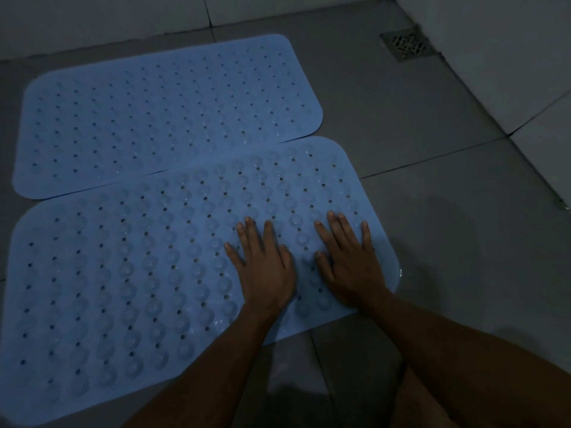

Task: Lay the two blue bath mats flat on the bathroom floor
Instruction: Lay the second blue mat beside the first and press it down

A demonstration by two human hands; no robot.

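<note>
The near blue bath mat [123, 273] is lying flat on the grey tiled floor [432, 211], its suction cups and drain holes facing up. I am pressing on its right end with both palms: my left hand [265, 270] is resting spread and flat, grasping nothing, and my right hand [349, 267] is lying just beside it, fingers likewise splayed and released, close to the mat's rounded right corner. The far blue bath mat [163, 112] is lying flat beyond, its long edge touching the near mat's, its far edge near the wall [108, 17]. A square floor drain [406, 44] is sitting well apart, in the far right corner.
</note>
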